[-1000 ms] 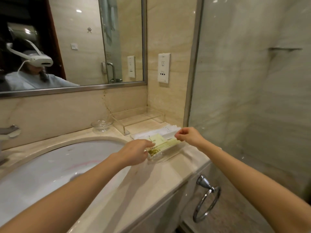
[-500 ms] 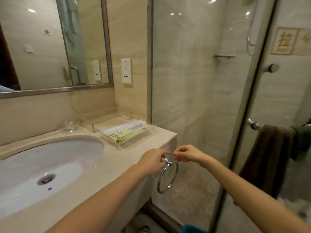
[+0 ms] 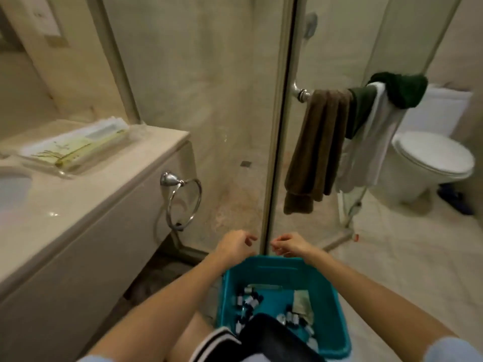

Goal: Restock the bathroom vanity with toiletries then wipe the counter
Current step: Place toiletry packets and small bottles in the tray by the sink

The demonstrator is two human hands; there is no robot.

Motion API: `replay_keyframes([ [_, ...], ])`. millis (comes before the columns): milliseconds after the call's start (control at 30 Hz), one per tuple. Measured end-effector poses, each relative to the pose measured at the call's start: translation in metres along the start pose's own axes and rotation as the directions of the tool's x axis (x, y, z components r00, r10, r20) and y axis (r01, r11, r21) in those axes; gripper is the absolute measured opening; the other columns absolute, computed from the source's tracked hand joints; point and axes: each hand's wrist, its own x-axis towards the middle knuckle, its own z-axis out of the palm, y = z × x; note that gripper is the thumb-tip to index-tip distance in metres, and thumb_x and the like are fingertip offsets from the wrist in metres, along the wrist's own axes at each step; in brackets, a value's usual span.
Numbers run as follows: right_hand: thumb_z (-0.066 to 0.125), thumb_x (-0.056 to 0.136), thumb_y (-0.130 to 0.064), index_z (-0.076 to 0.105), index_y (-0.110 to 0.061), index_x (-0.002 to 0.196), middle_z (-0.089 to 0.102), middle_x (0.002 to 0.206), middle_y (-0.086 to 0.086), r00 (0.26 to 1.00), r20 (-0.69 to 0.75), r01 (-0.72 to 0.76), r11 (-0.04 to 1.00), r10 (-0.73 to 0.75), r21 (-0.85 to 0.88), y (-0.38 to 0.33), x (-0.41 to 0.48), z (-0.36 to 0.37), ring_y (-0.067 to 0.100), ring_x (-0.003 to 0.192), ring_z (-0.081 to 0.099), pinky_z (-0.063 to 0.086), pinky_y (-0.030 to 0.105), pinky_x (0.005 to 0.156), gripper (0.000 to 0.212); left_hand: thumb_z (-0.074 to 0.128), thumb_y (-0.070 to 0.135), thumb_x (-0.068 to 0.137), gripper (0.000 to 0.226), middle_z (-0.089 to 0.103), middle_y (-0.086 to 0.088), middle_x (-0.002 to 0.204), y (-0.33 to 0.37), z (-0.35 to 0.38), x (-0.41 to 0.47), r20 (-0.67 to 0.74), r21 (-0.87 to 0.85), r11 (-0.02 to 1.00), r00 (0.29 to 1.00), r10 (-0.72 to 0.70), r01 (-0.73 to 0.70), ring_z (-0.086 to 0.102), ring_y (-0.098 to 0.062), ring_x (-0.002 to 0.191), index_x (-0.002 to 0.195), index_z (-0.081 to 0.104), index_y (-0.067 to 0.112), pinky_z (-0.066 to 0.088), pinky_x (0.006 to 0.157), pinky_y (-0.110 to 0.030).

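Toiletry packets (image 3: 78,146) lengthwise toward shower glass (image 3: 209,100)

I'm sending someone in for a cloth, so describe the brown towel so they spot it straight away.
Find the glass shower enclosure between the vanity and the toilet. A chrome bar on its door carries several cloths. The brown towel hangs nearest the bar's mount, left of the dark green cloth and white cloth, and drops lowest.

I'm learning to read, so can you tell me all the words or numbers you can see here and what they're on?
No text can be read here.
Packets in the clear tray: green print, too blurred.
Wall plate: small marks, too blurred.
Little bottles in the teal basket: labels too small.
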Motion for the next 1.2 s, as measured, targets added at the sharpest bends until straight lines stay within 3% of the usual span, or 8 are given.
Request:
replay_keyframes([
  [133, 0.058, 0.092, -0.013, 0.061, -0.017, 0.077, 0.065, 0.060, -0.009, 0.996, 0.015, -0.089, 0.996, 0.089, 0.010, 0.057, 0.026, 0.010, -0.005, 0.043, 0.057, 0.039, 0.013, 0.049, 0.016, 0.069, 0.030, 0.083, 0.049, 0.064, -0.001, 0.118, -0.018, 0.054, 0.018, 0.110, 0.012, 0.999, 0.993, -0.038, 0.037, 0.060, -0.018, 0.108, 0.129, 0.055, 0.019, 0.049, 0.094, -0.033],
  [367, 0.060, 0.089, -0.004, 0.060, -0.014, 0.070, 0.062, 0.069, -0.003, 0.976, 0.087, -0.194, 0.977, 0.201, -0.085, 0.116, 0.060, 0.042, 0.006, 0.062, 0.058, 0.047, 0.010, 0.054, 0.021, 0.071, 0.027, 0.080, 0.042, 0.068, 0.002, 0.111, -0.063, 0.117, 0.042, 0.172, -0.008, 0.985, 0.971, -0.168, 0.172, 0.063, -0.018, 0.101, 0.121, 0.060, 0.022, 0.049, 0.087, -0.029],
  [500, 0.062, 0.087, -0.006, 0.062, -0.014, 0.068, 0.063, 0.054, -0.013, 0.942, 0.107, -0.299, 0.942, 0.317, -0.152, 0.167, 0.085, 0.065, 0.002, 0.059, 0.058, 0.048, 0.012, 0.056, 0.020, 0.070, 0.027, 0.081, 0.045, 0.066, -0.001, 0.114, -0.098, 0.154, 0.056, 0.247, -0.015, 0.971, 0.941, -0.230, 0.241, 0.061, -0.022, 0.106, 0.124, 0.058, 0.022, 0.050, 0.092, -0.035],
  [600, 0.064, 0.085, -0.011, 0.063, -0.018, 0.066, 0.063, 0.068, -0.001, 0.908, 0.117, -0.375, 0.906, 0.401, -0.199, 0.205, 0.104, 0.082, 0.011, 0.069, 0.059, 0.054, 0.030, 0.073, 0.021, 0.069, 0.024, 0.082, 0.046, 0.065, -0.002, 0.116, -0.125, 0.181, 0.067, 0.326, -0.010, 0.958, 0.906, -0.269, 0.288, 0.060, -0.022, 0.109, 0.126, 0.056, 0.021, 0.049, 0.092, -0.033],
  [700, 0.063, 0.082, -0.018, 0.069, 0.000, 0.079, 0.069, 0.085, 0.021, 0.866, 0.131, -0.438, 0.859, 0.483, -0.266, 0.245, 0.123, 0.097, 0.020, 0.077, 0.060, 0.054, 0.048, 0.084, 0.019, 0.069, 0.025, 0.083, 0.047, 0.064, -0.004, 0.117, -0.149, 0.206, 0.079, 0.385, 0.001, 0.954, 0.881, -0.276, 0.299, 0.060, -0.023, 0.108, 0.127, 0.055, 0.021, 0.049, 0.092, -0.033],
  [767, 0.061, 0.083, -0.022, 0.069, 0.003, 0.090, 0.069, 0.096, 0.021, 0.854, 0.102, -0.462, 0.834, 0.509, -0.301, 0.260, 0.131, 0.106, 0.023, 0.087, 0.064, 0.054, 0.041, 0.082, 0.027, 0.068, 0.022, 0.083, 0.046, 0.064, -0.005, 0.119, -0.163, 0.222, 0.085, 0.411, 0.017, 0.957, 0.871, -0.271, 0.290, 0.060, -0.024, 0.110, 0.128, 0.055, 0.021, 0.049, 0.092, -0.033],
  [900, 0.068, 0.083, -0.028, 0.070, -0.013, 0.094, 0.068, 0.099, 0.003, 0.821, 0.090, -0.499, 0.785, 0.564, -0.368, 0.277, 0.141, 0.124, 0.016, 0.096, 0.061, 0.041, 0.022, 0.073, 0.019, 0.068, 0.020, 0.083, 0.049, 0.060, -0.008, 0.125, -0.191, 0.245, 0.094, 0.497, 0.035, 0.960, 0.828, -0.258, 0.278, 0.057, -0.026, 0.114, 0.130, 0.052, 0.017, 0.046, 0.092, -0.030],
  [1200, 0.068, 0.084, -0.032, 0.044, -0.010, 0.133, 0.047, 0.134, 0.014, 0.707, -0.002, -0.651, 0.650, 0.707, -0.392, 0.327, 0.175, 0.189, 0.029, 0.122, 0.048, 0.041, 0.029, 0.096, 0.058, 0.065, 0.013, 0.084, 0.055, 0.053, -0.009, 0.132, -0.225, 0.282, 0.113, 0.581, 0.042, 0.971, 0.785, -0.216, 0.236, 0.053, -0.027, 0.119, 0.136, 0.046, 0.019, 0.044, 0.100, -0.034],
])
